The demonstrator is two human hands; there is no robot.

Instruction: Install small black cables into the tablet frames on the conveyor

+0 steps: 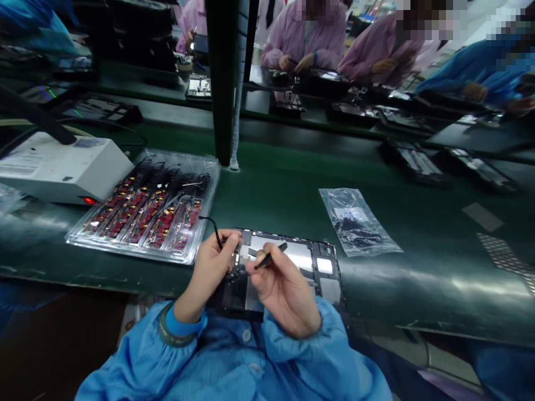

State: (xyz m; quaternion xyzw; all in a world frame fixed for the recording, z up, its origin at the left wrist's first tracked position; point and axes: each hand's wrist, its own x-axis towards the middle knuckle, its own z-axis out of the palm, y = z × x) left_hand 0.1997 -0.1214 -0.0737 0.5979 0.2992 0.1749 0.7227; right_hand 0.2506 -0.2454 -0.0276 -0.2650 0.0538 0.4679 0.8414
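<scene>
An opened tablet housing (301, 253), black-framed with silver metal plates inside, lies at the table's front edge before me. Over its left end, my left hand (215, 262) pinches a thin black cable (216, 231), whose free end curls up and away to the left. A small circuit board partly shows beneath those fingers; whether they also grip it, I cannot tell. Above the middle of the housing, my right hand (286, 287) is closed around a slim black tool (271, 255) with its narrow end pointing down left. Its exact kind is unclear.
Left of the housing is a clear plastic tray (184, 257) of circuit boards with cables. Behind it stands a white box (62, 167) with a red-lit switch. A plastic bag (359, 223) of black parts lies right. A dark post (223, 83) rises ahead; co-workers sit beyond.
</scene>
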